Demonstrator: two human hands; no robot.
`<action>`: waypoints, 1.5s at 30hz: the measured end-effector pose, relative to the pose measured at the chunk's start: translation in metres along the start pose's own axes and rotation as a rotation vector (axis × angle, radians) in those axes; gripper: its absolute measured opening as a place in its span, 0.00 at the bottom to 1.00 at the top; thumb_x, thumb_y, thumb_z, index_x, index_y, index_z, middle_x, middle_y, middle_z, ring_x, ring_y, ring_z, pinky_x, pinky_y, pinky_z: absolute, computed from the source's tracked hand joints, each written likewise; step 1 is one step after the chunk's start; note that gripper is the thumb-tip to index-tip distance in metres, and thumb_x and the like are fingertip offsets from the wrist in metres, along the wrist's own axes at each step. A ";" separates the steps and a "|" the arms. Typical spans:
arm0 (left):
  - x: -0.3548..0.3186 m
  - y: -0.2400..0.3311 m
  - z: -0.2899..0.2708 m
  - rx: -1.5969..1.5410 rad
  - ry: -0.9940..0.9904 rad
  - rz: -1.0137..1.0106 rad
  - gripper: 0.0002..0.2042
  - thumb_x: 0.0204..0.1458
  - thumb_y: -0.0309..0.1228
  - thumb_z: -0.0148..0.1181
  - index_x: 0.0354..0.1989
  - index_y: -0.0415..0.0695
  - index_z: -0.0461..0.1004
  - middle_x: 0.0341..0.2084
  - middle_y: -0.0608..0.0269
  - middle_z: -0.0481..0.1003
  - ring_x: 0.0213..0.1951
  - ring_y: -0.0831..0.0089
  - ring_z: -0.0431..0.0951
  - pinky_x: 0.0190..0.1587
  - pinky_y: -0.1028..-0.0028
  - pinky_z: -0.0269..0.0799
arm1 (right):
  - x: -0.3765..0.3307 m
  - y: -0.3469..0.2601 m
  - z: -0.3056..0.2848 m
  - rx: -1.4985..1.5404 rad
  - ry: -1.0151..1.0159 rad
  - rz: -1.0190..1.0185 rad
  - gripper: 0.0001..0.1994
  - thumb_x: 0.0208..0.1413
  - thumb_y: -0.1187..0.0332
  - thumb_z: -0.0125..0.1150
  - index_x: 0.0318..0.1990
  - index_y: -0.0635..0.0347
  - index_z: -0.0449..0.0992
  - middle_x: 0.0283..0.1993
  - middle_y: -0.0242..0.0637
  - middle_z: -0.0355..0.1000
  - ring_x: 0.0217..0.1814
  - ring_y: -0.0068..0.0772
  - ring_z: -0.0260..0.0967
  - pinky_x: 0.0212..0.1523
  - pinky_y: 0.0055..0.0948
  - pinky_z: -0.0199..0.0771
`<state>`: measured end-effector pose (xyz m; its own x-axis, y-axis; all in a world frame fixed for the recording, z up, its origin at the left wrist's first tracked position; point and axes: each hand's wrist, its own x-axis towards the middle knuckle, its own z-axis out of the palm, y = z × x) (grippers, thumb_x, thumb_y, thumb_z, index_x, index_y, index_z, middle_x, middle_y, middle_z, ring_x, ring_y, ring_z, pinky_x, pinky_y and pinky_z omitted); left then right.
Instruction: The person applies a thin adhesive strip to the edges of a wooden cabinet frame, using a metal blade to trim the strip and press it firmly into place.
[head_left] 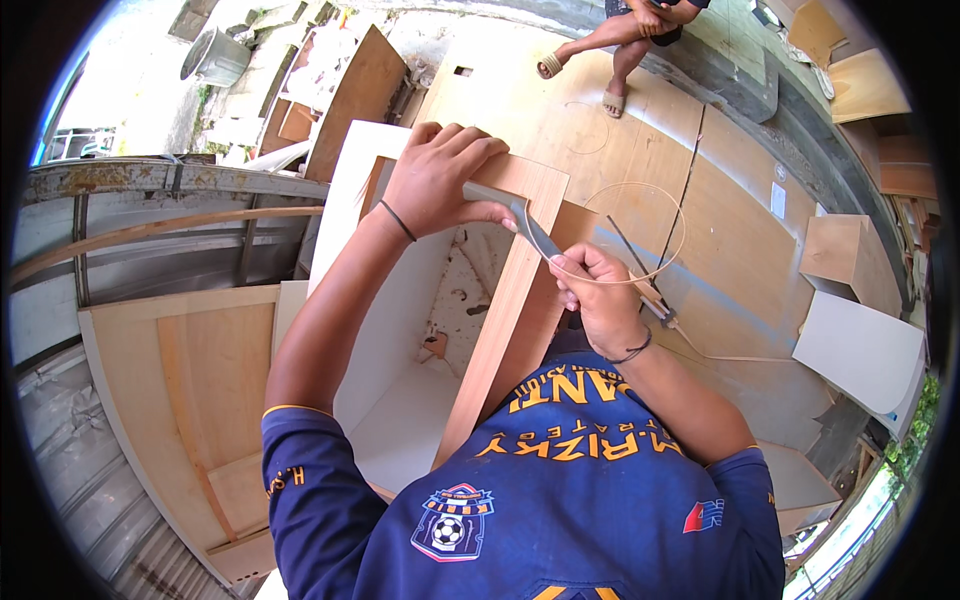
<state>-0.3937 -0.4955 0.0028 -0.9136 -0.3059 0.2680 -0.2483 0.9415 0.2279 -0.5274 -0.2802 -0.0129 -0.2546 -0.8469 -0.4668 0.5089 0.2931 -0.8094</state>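
Note:
A box-shaped cabinet (520, 300) with wood-grain front edges and a white interior stands before me. My left hand (440, 180) lies over its far corner, fingers curled across the frame and the thumb on a flat grey blade-like strip (525, 222). My right hand (597, 290) is closed around the near end of that grey strip, at the cabinet's right side. A thin tan strip (684, 235), like edge banding, runs from the frame's inner corner past my right hand and bends into a loose loop. Whether the right fingers also pinch it cannot be made out.
A long thin tool (650, 293) lies on the plywood floor (600, 150) beyond my right hand. Wooden boxes and panels (855, 260) stand at the right, and a wooden panel (185, 400) leans at the left. Another person's sandalled feet (613, 103) show at the far side.

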 end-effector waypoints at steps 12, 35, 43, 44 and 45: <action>0.001 0.007 -0.006 -0.020 -0.062 -0.024 0.42 0.29 0.67 0.65 0.48 0.45 0.73 0.41 0.62 0.75 0.46 0.64 0.73 0.54 0.62 0.59 | 0.008 -0.013 -0.013 -0.053 -0.081 0.030 0.08 0.59 0.71 0.58 0.28 0.58 0.69 0.22 0.22 0.60 0.20 0.12 0.53 0.22 0.14 0.54; 0.006 0.009 -0.009 -0.047 -0.107 -0.054 0.40 0.28 0.65 0.67 0.46 0.45 0.73 0.38 0.63 0.74 0.44 0.63 0.72 0.52 0.65 0.58 | 0.021 -0.032 -0.030 -0.129 -0.223 0.026 0.07 0.59 0.71 0.58 0.28 0.59 0.71 0.22 0.19 0.60 0.23 0.09 0.51 0.22 0.15 0.52; 0.008 0.008 -0.015 -0.116 -0.170 -0.063 0.44 0.25 0.64 0.69 0.48 0.44 0.72 0.42 0.61 0.74 0.48 0.64 0.71 0.54 0.64 0.56 | 0.023 -0.032 -0.029 -0.132 -0.232 0.056 0.07 0.59 0.72 0.58 0.28 0.60 0.71 0.22 0.19 0.60 0.23 0.09 0.51 0.22 0.16 0.52; 0.009 0.009 -0.017 -0.140 -0.177 -0.055 0.44 0.24 0.64 0.70 0.49 0.45 0.72 0.43 0.61 0.74 0.49 0.64 0.71 0.55 0.64 0.56 | 0.018 -0.030 -0.024 -0.157 -0.208 0.059 0.07 0.59 0.72 0.58 0.28 0.59 0.71 0.22 0.19 0.60 0.23 0.09 0.51 0.22 0.16 0.52; 0.010 0.008 -0.018 -0.146 -0.188 -0.064 0.45 0.23 0.64 0.70 0.50 0.45 0.72 0.43 0.60 0.74 0.49 0.64 0.71 0.55 0.64 0.55 | 0.014 -0.029 -0.020 -0.182 -0.185 0.063 0.07 0.59 0.72 0.58 0.28 0.59 0.71 0.22 0.19 0.60 0.23 0.09 0.51 0.21 0.15 0.52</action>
<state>-0.3987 -0.4934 0.0238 -0.9447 -0.3197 0.0733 -0.2708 0.8864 0.3754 -0.5622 -0.2920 -0.0032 -0.0644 -0.8864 -0.4585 0.3585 0.4082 -0.8395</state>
